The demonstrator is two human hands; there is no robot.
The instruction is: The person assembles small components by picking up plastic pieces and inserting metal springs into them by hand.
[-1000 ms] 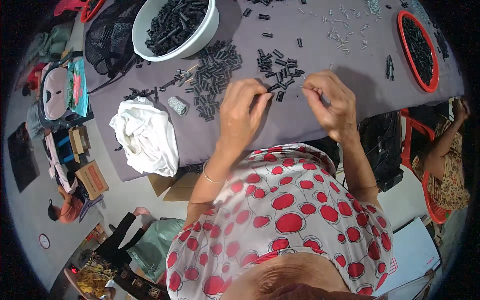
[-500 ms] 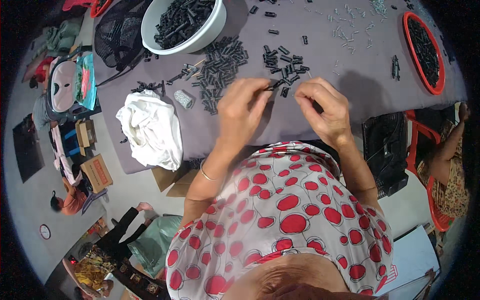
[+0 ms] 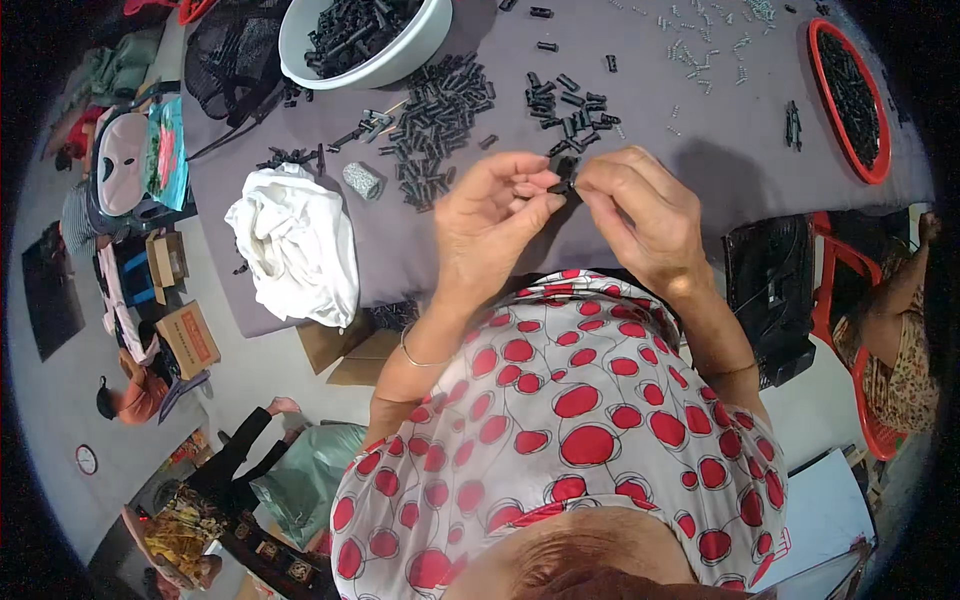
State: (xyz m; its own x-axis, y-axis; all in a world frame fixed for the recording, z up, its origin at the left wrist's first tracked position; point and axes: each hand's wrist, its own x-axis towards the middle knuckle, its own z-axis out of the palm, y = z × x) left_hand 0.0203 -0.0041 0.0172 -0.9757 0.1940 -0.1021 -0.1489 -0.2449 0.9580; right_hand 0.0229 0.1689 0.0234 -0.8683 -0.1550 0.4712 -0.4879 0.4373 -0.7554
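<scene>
Between thumb and fingers of my left hand (image 3: 490, 222) is a small black plastic part (image 3: 562, 187), near the table's front edge. My right hand (image 3: 648, 215) is closed in a pinch, its fingertips meeting that part's right side; whatever they hold is too small or hidden to name. Just beyond my fingertips lies a loose group of short black tubular parts (image 3: 570, 108). A larger heap of similar black parts (image 3: 435, 125) spreads out beyond my left hand.
A white bowl (image 3: 425, 50) of black parts stands at the far left, and a red-rimmed tray (image 3: 884, 150) of black parts at the right. Small metal springs (image 3: 690, 50) lie scattered at the back. A white cloth (image 3: 295, 245) and a speckled grey lump (image 3: 361, 181) are on the left.
My left hand has drawn back from the loose parts with a black part in its fingers. My right fingertips have moved left to meet it.
</scene>
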